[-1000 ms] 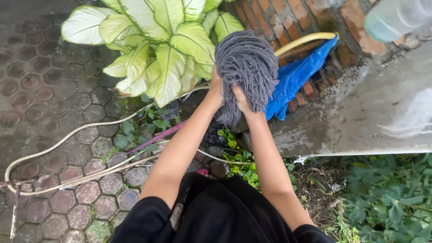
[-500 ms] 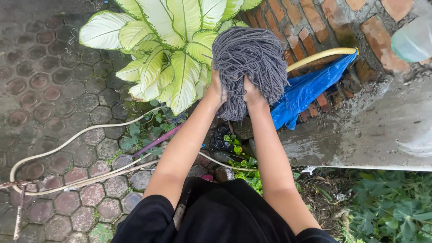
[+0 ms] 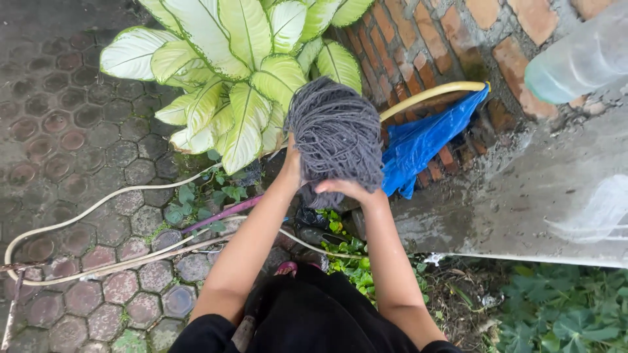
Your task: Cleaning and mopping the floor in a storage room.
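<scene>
Hexagonal paving stones [image 3: 85,137] cover the ground outdoors, damp and mossy in the joints, with a brick wall [image 3: 458,39] at the far side. Nearest the camera are the person's black clothes [image 3: 314,320] and two bare forearms reaching forward. Under the arms, a pale hose [image 3: 98,209] snakes over the paving, and small green weeds [image 3: 347,252] grow just below the mop head.

Both hands meet at a bundle of grey yarn strands, a mop head [image 3: 337,134], held up in the air. The left hand [image 3: 291,171] presses against the lower left side of the mop head, its fingers hidden behind the strands, so how tightly they close cannot be told. The right hand [image 3: 350,191] cups the bottom of the mop head from below, fingers curled up into the hanging strands and gripping them.

Just left of the mop head and behind it stands a plant with big cream-and-green leaves [image 3: 229,78], some leaves touching the strands. Right of the mop head a crumpled blue plastic sheet [image 3: 425,140] lies against the base of the brick wall, with a yellow hose [image 3: 432,95] arching over it. Farther right of the mop head runs a wet concrete slab [image 3: 523,196], low leafy ground cover [image 3: 562,310] below it. A blurred clear plastic bottle [image 3: 579,59] shows at the upper right.
</scene>
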